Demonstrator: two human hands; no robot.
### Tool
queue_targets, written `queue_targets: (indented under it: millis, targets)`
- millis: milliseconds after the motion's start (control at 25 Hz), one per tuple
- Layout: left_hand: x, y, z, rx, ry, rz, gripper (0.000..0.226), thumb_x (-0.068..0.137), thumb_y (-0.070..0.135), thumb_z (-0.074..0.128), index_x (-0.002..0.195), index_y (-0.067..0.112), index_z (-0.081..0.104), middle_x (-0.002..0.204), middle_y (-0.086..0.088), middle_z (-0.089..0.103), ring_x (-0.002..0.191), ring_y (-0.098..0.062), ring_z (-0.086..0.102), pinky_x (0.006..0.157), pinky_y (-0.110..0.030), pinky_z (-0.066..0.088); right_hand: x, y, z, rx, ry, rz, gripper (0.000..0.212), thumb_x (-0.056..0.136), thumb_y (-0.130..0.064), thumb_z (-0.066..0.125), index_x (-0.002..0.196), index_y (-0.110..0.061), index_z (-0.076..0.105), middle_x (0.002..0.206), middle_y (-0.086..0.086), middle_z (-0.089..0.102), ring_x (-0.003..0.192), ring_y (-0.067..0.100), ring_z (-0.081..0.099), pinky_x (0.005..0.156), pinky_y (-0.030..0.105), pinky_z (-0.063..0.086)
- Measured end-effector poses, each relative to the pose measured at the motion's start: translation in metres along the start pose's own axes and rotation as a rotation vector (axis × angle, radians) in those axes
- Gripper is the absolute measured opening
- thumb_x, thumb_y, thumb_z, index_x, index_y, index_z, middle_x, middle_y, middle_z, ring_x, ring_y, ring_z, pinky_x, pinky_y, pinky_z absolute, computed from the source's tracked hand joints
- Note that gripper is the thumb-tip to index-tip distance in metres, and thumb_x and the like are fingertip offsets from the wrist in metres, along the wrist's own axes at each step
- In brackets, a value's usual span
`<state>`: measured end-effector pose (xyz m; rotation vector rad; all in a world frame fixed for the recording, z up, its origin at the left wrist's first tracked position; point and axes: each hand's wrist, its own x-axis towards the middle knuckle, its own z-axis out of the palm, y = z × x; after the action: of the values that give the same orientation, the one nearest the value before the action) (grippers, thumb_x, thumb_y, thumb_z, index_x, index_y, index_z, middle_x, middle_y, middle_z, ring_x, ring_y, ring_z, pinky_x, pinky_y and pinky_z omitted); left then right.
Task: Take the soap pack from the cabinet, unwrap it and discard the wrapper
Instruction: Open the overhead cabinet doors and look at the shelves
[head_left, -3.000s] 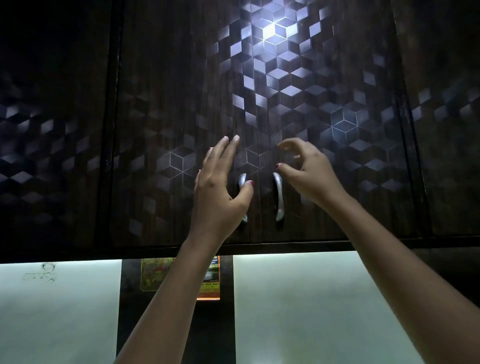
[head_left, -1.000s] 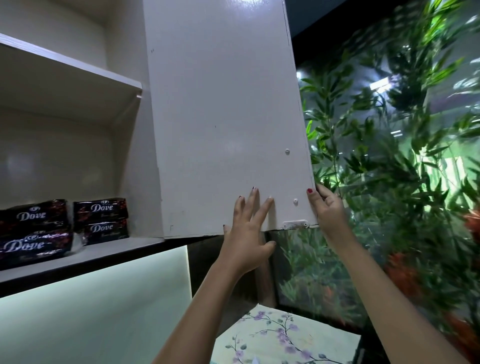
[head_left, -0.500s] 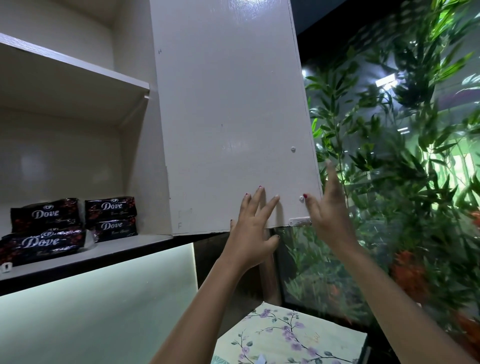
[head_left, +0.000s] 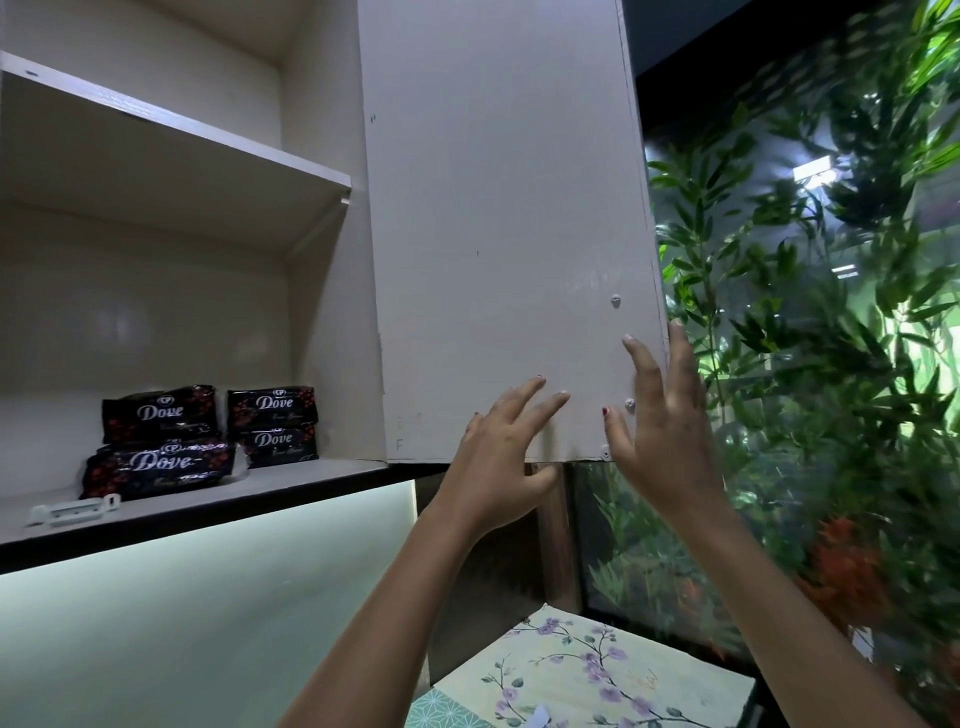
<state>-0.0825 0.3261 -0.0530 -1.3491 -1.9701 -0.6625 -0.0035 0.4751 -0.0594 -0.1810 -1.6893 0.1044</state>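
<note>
The cabinet stands open, its pale door (head_left: 509, 249) swung out to the right. Several dark Dove soap packs (head_left: 161, 441) lie stacked on the bottom shelf (head_left: 234, 488) at the left. My left hand (head_left: 501, 457) hovers near the door's lower edge with fingers spread and nothing in it. My right hand (head_left: 662, 426) is raised at the door's lower right corner, fingers apart, empty. Both hands are well to the right of the soap packs.
A small white clip-like piece (head_left: 72, 512) lies on the shelf's front left. An upper shelf (head_left: 182, 135) holds nothing visible. Green plants behind glass (head_left: 810, 312) fill the right side. A floral cloth (head_left: 592, 675) lies below. A lit pale panel (head_left: 208, 597) runs under the cabinet.
The closed dark doors have been pulled open. In the last second my right hand let go of the door's edge and opened; my left hand drew slightly off the door.
</note>
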Motion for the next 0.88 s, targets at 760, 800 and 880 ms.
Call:
queue_targets:
  millis: [760,800,880]
  targets:
    - [-0.164,-0.060,-0.202,0.401,0.614,-0.332,0.055,0.072,0.019,0.053,0.127,0.021,0.047,0.140,-0.001,0.045,0.137,-0.019,0.031,0.111,-0.046,0.031,-0.009,-0.261,0.053,1.082,-0.323,-0.012,0.036,0.077,-0.007,0.057,0.112,-0.013,0.054,0.116,0.005,0.060,0.107,0.012,0.053,0.090,0.013,0.038]
    - [-0.177,-0.063,-0.216,0.443,0.608,-0.375,0.056,0.072,0.020,0.053,0.127,0.022,0.046,0.142,-0.001,0.043,0.137,-0.019,0.030,0.112,-0.047,0.031,-0.010,-0.283,0.056,1.133,-0.374,-0.024,0.036,0.077,-0.007,0.057,0.112,-0.013,0.054,0.117,0.006,0.060,0.108,0.014,0.053,0.093,0.021,0.040]
    - [-0.200,-0.064,-0.240,0.498,0.591,-0.449,0.057,0.072,0.022,0.052,0.129,0.023,0.044,0.143,0.000,0.041,0.138,-0.018,0.027,0.112,-0.051,0.029,-0.010,-0.323,0.065,1.195,-0.502,-0.021,0.039,0.079,-0.010,0.058,0.117,-0.012,0.051,0.123,0.008,0.058,0.113,0.019,0.052,0.094,0.028,0.040]
